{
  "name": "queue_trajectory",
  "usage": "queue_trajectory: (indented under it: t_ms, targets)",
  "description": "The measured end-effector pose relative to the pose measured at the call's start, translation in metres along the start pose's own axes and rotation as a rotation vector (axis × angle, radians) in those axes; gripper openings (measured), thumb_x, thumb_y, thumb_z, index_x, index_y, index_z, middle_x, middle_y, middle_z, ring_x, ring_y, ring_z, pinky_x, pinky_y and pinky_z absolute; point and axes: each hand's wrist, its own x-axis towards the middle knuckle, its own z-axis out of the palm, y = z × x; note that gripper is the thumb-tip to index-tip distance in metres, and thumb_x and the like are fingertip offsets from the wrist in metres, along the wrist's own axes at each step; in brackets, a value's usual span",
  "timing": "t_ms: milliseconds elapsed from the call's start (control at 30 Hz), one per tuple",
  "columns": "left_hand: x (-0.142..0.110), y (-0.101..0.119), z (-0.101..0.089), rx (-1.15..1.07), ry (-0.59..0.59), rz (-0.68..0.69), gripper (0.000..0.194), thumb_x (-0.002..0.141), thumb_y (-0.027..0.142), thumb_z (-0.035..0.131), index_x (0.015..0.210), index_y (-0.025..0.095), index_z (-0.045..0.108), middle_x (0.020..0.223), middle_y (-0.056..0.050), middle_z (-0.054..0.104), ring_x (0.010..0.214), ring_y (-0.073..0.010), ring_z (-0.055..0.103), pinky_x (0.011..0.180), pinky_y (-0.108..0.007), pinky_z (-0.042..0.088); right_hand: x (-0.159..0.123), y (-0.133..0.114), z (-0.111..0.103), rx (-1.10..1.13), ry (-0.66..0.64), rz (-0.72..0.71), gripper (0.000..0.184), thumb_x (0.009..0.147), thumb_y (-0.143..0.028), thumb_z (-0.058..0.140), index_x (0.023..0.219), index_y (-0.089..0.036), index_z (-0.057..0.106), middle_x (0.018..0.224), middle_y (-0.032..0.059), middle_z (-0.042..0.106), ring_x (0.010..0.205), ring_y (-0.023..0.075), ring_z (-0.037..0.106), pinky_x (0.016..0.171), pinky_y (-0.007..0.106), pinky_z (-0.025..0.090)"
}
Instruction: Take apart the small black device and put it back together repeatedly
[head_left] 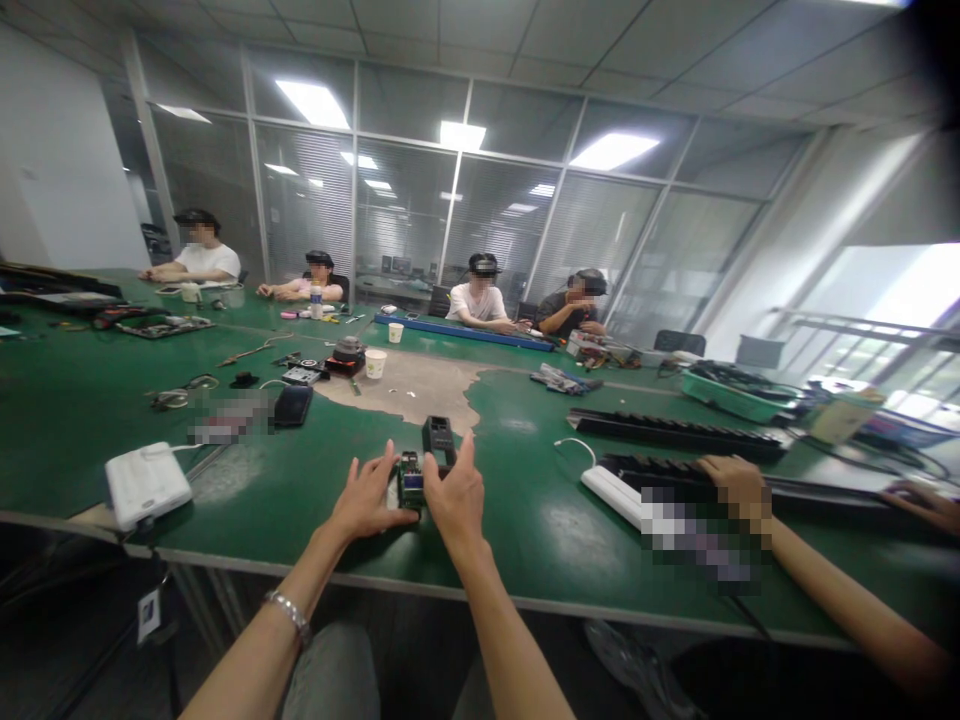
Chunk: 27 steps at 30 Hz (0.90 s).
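My left hand rests on the green table with its fingers spread and its thumb against the left side of a small dark device with a green circuit board. My right hand lies over the device's right side, thumb and forefinger pinching its top edge. A second small black device stands just behind, touching or nearly touching my right fingertips. A bracelet is on my left wrist.
A white box with a cable sits at the left table edge. To my right a co-worker's arm reaches to black keyboards and a white power strip. Paper cups, tools and several seated people are across the table.
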Motion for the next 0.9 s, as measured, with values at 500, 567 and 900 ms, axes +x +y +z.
queue_trajectory:
  t_ms: [500, 567, 900]
  targets:
    - [-0.002, 0.004, -0.003, 0.004, -0.02, -0.001, 0.118, 0.075, 0.061, 0.061, 0.146, 0.017, -0.022, 0.144, -0.011, 0.045, 0.137, -0.0305, 0.029, 0.113, -0.055, 0.002, -0.029, 0.059, 0.03, -0.1, 0.059, -0.038, 0.078, 0.088, -0.043, 0.049, 0.145, 0.002, 0.021, 0.119, 0.0254, 0.056, 0.109, 0.0321, 0.054, 0.092, 0.042, 0.042]
    - [-0.002, 0.004, -0.003, 0.006, -0.027, -0.003, 0.118, 0.076, 0.061, 0.06, 0.146, 0.018, -0.024, 0.145, -0.01, 0.044, 0.137, -0.0305, 0.029, 0.113, -0.055, 0.003, -0.03, 0.062, 0.031, -0.073, 0.081, -0.075, 0.077, 0.088, -0.042, 0.049, 0.145, 0.002, 0.021, 0.127, 0.0256, 0.052, 0.114, 0.0318, 0.05, 0.095, 0.042, 0.04]
    - [-0.001, 0.004, -0.003, -0.008, -0.031, -0.006, 0.113, 0.079, 0.057, 0.058, 0.145, 0.019, -0.026, 0.148, -0.01, 0.04, 0.14, -0.0294, 0.026, 0.113, -0.055, 0.001, -0.035, 0.059, 0.025, -0.07, 0.034, -0.025, 0.072, 0.089, -0.034, 0.048, 0.146, -0.001, 0.021, 0.113, 0.0215, 0.059, 0.102, 0.0294, 0.058, 0.089, 0.039, 0.045]
